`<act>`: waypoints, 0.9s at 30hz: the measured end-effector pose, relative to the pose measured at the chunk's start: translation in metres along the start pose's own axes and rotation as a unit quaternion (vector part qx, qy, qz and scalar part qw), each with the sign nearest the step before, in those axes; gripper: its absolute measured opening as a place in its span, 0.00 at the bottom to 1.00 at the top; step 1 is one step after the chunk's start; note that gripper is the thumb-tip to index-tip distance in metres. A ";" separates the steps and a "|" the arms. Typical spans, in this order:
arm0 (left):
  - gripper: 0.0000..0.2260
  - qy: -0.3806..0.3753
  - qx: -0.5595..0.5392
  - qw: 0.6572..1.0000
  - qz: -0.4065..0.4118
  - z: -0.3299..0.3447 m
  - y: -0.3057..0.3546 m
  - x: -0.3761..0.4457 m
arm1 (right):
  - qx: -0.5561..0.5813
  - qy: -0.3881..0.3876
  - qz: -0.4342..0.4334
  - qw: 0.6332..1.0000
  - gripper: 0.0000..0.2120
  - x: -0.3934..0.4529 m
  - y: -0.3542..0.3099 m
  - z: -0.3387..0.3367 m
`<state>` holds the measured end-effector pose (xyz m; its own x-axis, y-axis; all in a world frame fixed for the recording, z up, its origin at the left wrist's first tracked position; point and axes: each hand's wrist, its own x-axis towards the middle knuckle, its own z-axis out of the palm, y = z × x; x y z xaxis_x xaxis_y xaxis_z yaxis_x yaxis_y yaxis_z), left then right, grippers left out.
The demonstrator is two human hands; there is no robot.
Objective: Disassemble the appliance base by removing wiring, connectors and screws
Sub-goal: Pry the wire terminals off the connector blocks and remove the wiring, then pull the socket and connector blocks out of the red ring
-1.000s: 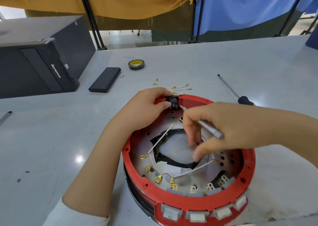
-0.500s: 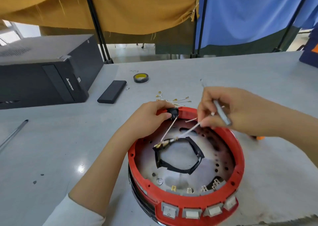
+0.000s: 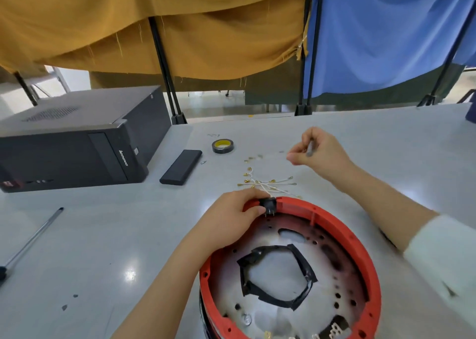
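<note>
The round red appliance base lies open side up at the table's near edge, with a black taped opening in its pale floor. My left hand grips the far rim, thumb against a black switch block. My right hand hovers over the table beyond the base, fingers closed around a thin grey tool. A pile of white wires with brass terminals lies on the table just behind the rim. A few brass terminals remain inside the base at the near side.
A black computer case stands at the left. A black flat bar and a roll of tape lie beyond the base. A long screwdriver rests at the far left. Yellow and blue cloths hang on black stands behind the table.
My right hand pulled the white wires out of the base and carried them away to the table behind it. The base floor now shows no loose wires. My left hand stayed on the rim.
</note>
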<state>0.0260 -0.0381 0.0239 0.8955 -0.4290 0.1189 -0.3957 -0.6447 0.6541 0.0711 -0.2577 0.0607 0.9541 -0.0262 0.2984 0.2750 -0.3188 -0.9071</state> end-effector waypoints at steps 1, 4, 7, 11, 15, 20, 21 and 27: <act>0.12 0.000 -0.004 1.000 -0.001 0.000 -0.001 0.000 | -0.029 0.000 0.006 1.000 0.18 0.005 0.012 0.008; 0.12 0.000 -0.012 1.000 -0.002 0.001 -0.001 0.000 | -0.079 -0.010 0.014 0.997 0.18 0.015 0.042 0.022; 0.12 -0.001 -0.027 1.000 -0.001 0.001 0.000 0.001 | -0.113 -0.042 0.032 0.992 0.18 0.019 0.063 0.030; 0.12 -0.003 -0.031 0.999 0.000 0.001 0.000 0.001 | -0.168 -0.084 0.034 0.982 0.16 0.017 0.075 0.034; 0.12 0.000 -0.028 1.000 0.003 0.000 0.001 0.001 | -0.261 -0.108 0.011 0.959 0.12 0.011 0.063 0.021; 0.12 0.005 -0.008 1.000 0.006 0.001 0.003 0.000 | -0.476 -0.121 -0.118 0.863 0.12 -0.010 0.048 -0.022; 0.12 0.009 -0.004 1.000 0.006 0.001 0.003 0.000 | -0.511 -0.139 -0.135 0.837 0.10 -0.016 0.050 -0.029; 0.11 0.009 0.010 1.000 0.018 -0.002 0.006 -0.002 | -0.640 -0.190 -0.142 0.731 0.15 -0.045 0.074 -0.044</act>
<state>0.0217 -0.0399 0.0288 0.8838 -0.4412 0.1557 -0.4320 -0.6419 0.6335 0.0431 -0.3213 -0.0065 0.9111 0.4006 0.0968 0.3636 -0.8919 0.2687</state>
